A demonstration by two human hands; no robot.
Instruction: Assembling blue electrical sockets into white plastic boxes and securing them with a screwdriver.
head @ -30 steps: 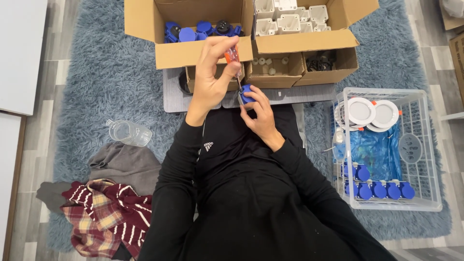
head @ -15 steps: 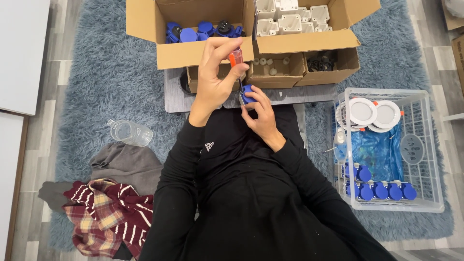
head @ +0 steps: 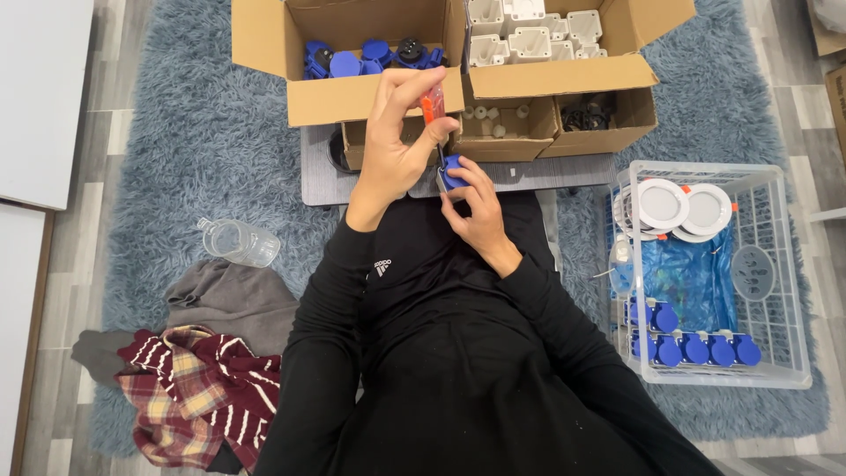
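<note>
My left hand [head: 394, 141] is raised in front of me and grips an orange-handled screwdriver [head: 432, 104], its shaft pointing down. Just below, my right hand [head: 476, 207] holds a small blue plastic part [head: 452, 170], and the screwdriver tip meets the top of that part. Both hands hover over a grey board [head: 529, 174] that lies at the near side of the cardboard boxes. My black sleeves and lap fill the lower middle of the view.
An open cardboard box [head: 264, 44] holds blue parts; another [head: 617, 66] holds white housings, with smaller compartments below. At right, a white wire basket [head: 784, 264] contains white round discs, a blue bag and several blue parts. A clear bottle [head: 238, 241] and clothes [head: 203, 379] lie left on the shaggy rug.
Both hands stay together in the same spot. The left hand's fingers shift slightly on the screwdriver handle; the blue part stays in the right hand.
</note>
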